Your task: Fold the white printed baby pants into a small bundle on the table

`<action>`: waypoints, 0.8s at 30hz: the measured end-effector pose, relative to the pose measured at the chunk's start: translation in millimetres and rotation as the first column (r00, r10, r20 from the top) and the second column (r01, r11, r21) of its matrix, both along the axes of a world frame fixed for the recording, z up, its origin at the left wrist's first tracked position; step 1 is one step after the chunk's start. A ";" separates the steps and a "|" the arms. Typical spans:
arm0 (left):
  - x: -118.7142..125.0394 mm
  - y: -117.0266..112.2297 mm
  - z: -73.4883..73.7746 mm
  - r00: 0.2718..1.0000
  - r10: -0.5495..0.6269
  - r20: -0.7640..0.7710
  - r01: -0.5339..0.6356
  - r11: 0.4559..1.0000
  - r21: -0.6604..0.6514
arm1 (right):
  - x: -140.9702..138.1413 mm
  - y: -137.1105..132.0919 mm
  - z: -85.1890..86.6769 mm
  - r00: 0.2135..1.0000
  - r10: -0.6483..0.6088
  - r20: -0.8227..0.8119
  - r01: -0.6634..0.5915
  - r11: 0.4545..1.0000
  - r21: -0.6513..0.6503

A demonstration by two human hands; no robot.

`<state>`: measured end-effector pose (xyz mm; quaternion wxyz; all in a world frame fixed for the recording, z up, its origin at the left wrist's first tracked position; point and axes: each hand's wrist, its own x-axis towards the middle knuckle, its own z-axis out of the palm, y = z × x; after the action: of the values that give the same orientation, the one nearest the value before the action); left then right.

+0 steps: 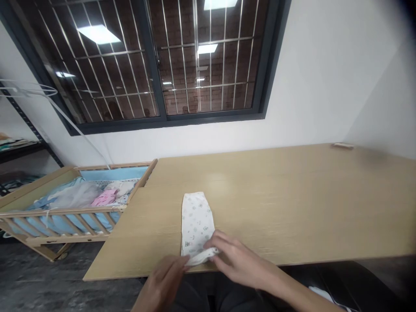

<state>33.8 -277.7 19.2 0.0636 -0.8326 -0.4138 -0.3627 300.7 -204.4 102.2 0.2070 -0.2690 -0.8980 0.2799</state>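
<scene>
A small white garment with a faint print (196,221) lies folded into a long strip on the wooden table (292,195), near its front edge. My left hand (166,279) pinches the strip's near end from the left, fingers closed on the cloth. My right hand (240,260) grips the same end from the right, its fingers curled over the rolled-up hem. Both hands meet at the table's front edge, and the far end of the garment lies flat.
A wooden baby crib (71,208) with blue lining and several loose clothes, one pink (104,198), stands to the left of the table. White hangers (29,91) and a dark shelf rack are at far left. A barred window fills the wall behind.
</scene>
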 end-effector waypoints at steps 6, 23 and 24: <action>-11.9 84.5 49.4 0.986 0.148 0.072 -0.132 0.972 -0.194 | -27.3 76.8 -4.2 0.941 -0.222 -0.256 0.209 0.975 -0.077; 54.7 166.1 28.2 0.764 0.551 -0.335 -0.638 0.721 -0.270 | -77.7 203.2 -84.3 0.873 -0.472 -0.124 0.484 0.871 0.089; 60.8 150.0 21.0 0.763 0.551 -0.339 -0.638 0.727 -0.255 | -77.4 194.5 -80.4 0.912 -0.395 -0.108 0.408 0.900 0.153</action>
<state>94.6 -127.7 40.2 0.0753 -0.6887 -0.7077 -0.1386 223.3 -9.9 21.8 0.3161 -0.4188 -0.8357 0.1623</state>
